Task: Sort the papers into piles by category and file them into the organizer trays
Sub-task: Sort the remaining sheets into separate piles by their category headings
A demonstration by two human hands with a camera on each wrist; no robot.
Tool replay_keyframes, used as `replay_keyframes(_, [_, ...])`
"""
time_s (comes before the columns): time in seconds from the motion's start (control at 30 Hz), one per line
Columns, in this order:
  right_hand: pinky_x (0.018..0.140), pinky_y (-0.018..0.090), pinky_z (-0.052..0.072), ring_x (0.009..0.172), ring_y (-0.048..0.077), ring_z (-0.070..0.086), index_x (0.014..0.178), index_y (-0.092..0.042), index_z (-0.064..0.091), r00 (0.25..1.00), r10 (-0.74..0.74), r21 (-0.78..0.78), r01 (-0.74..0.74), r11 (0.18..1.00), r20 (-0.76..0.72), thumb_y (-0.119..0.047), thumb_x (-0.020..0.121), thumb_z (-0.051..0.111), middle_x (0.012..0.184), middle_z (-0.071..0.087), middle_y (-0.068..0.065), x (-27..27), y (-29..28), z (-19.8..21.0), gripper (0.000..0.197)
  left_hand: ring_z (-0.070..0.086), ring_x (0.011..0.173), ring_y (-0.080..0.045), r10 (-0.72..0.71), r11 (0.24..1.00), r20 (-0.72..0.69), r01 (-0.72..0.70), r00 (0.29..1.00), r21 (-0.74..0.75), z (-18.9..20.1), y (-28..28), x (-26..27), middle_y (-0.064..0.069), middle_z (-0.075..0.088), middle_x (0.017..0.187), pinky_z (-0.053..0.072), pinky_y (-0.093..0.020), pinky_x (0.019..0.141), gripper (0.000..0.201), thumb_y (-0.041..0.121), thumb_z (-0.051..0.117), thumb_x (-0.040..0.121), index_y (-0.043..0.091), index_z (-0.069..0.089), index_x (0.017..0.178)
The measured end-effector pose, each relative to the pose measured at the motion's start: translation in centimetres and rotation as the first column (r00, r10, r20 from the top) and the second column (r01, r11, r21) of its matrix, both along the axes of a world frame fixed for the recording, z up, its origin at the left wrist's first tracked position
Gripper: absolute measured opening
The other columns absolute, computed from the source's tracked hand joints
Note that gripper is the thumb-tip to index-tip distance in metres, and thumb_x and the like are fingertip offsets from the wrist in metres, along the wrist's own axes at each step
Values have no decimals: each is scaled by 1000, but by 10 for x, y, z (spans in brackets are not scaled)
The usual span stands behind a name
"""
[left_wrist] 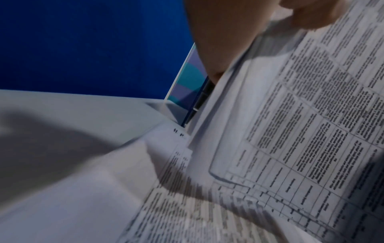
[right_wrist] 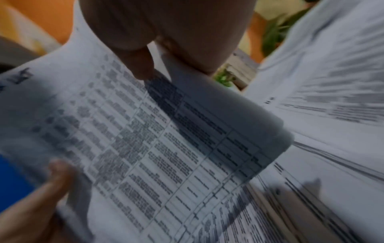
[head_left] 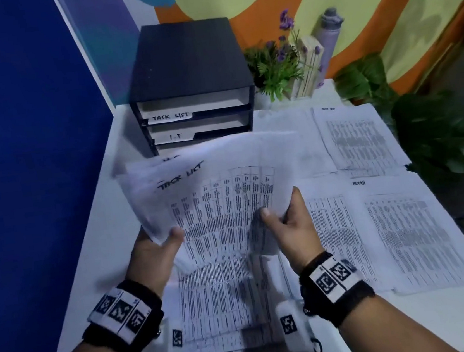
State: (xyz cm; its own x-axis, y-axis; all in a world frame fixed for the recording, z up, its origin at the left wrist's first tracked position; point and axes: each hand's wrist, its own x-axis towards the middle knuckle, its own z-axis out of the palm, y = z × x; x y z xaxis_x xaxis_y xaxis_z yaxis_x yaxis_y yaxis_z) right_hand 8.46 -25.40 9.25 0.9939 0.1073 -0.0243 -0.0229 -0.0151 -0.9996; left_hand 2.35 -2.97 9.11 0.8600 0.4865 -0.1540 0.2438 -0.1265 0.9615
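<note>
Two hands hold the sheaf you are working on: your left hand point(head_left: 157, 247) pinches the near-left edge of the held papers point(head_left: 212, 195), thumb on top, and your right hand point(head_left: 289, 227) pinches the near-right edge the same way, the sheets raised and bowed above the white table point(head_left: 88, 252), just in front of the organizer point(head_left: 190, 87). You look to be at the filing step for this category, since the top sheet is headed "TASK LIST" in handwriting and the organizer's top tray point(head_left: 195, 102) carries a tag reading "TASK LIST". The middle tray point(head_left: 198, 127) is tagged "I.T"; any lower tag is hidden behind the sheaf. Next you would likely need to square the fanned edges, level the sheaf, and slide its far edge into that top slot, which appears to be a narrow opening, so loose corners may catch. More papers lie flat beneath your wrists, the near pile point(head_left: 226, 308), and two piles sit to the right: a far-right pile point(head_left: 360, 136) with a small heading too blurred to read surely, and a near-right pile point(head_left: 393, 238) whose heading I cannot make out. Those remain to be filed.
</note>
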Motion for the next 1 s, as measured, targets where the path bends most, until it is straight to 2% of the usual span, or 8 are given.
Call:
replay_keyframes(0.1, [63,25,55,69,1,60,108,-26,44,997,60,-52,-58,997,45,-2,89,61,89,63,-2,-8,3,0,35,59,97,-18,83,996,22,-82,996,-28,2,-6,5,9,64,92,39,-23,85,23,9,70,85,11,59,105])
replay_keyframes(0.27, [56,26,53,68,5,63,111,-33,33,962,203,-210,-240,948,-183,-8,91,52,94,64,5,-27,-8,-42,36,62,106,-29,28,1000,-192,-29,981,-4,-52,-13,-4,-7,68,111,48,-46,98,76,62,78,63,8,61,114])
replay_keyframes(0.37, [55,19,50,63,0,60,100,-28,36,954,204,-258,-259,931,-220,-14,91,55,84,61,5,-20,-18,-49,25,62,108,-35,58,998,-293,-51,954,29,-64,-23,6,-12,67,111,49,-49,96,70,64,63,74,6,59,113])
replay_keyframes(0.47, [61,26,57,69,7,65,102,-24,48,978,29,-274,-86,958,-208,-16,93,57,86,67,3,1,-36,-43,16,62,106,-36,78,996,-196,-69,977,54,-39,-43,33,-13,66,110,49,-52,95,44,44,60,88,10,57,115])
replay_keyframes(0.53, [67,24,56,77,11,66,109,-25,52,964,-74,-163,33,986,-254,-17,92,61,97,68,5,19,-52,-40,21,63,99,-32,94,995,-115,-89,989,48,-24,-58,55,-10,66,101,50,-42,90,22,24,60,94,10,59,110])
replay_keyframes(0.67, [71,39,59,80,28,70,115,-17,55,876,-94,169,195,966,-472,-18,94,60,105,70,13,52,-81,-32,22,63,103,-26,52,998,-42,-53,998,-19,-8,-101,98,-3,66,104,47,-32,87,25,19,60,94,9,59,118])
replay_keyframes(0.83, [47,26,50,43,13,55,99,-9,59,846,-379,-7,406,914,-374,-4,94,53,68,59,2,101,-141,-23,9,62,111,-15,-253,936,-11,241,967,-257,-9,-157,131,6,64,122,49,-38,96,32,21,51,99,28,48,130])
replay_keyframes(1.0, [46,20,53,55,22,54,96,-10,57,737,-557,-27,593,805,-383,-2,93,52,81,58,9,149,-226,-30,10,47,124,-13,-370,923,-232,385,900,23,-43,-170,134,3,46,142,37,-29,103,48,17,55,96,24,39,142])
